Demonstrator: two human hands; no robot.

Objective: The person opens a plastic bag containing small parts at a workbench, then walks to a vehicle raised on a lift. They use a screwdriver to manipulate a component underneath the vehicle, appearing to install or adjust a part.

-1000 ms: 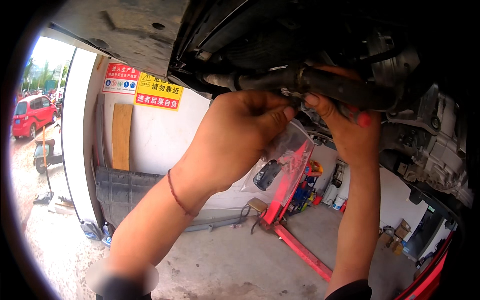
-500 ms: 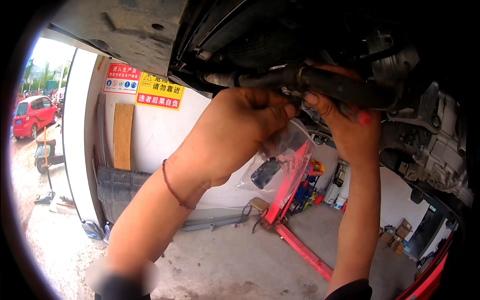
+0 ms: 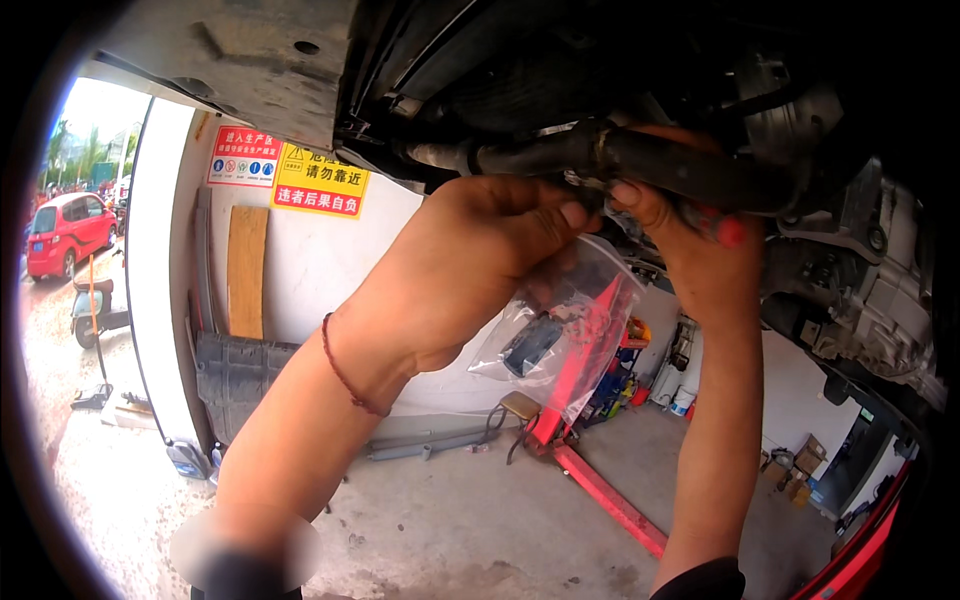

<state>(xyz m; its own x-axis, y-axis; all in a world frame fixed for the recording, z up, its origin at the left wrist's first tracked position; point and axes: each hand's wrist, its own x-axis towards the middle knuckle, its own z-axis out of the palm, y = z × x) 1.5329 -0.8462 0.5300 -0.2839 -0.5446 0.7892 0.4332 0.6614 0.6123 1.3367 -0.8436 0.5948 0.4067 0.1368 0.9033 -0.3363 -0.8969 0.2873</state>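
Observation:
Overhead, a black rubber hose [image 3: 680, 165] runs under the raised car, with a band-like ring [image 3: 599, 147] around it. My left hand [image 3: 490, 230] is closed in a pinch just below the hose, its thumb and fingers by a small metal piece [image 3: 585, 182]. From its fingers hangs a clear plastic bag [image 3: 585, 345] with a dark object inside. My right hand [image 3: 700, 255] is closed up against the hose's underside, thumb near the ring. A red rounded end of a tool [image 3: 732, 232] sticks out of it; the rest is hidden.
Metal engine parts [image 3: 865, 290] hang at right, and a flat underbody panel [image 3: 250, 60] at upper left. Below stand a red lift arm [image 3: 610, 500] and a small stool [image 3: 519, 405]. Warning signs [image 3: 320, 180] are on the wall; a red car [image 3: 72, 233] is outside.
The bag has swung slightly and turned beneath my left hand. Both hands stay at the hose, with only small shifts of the fingers.

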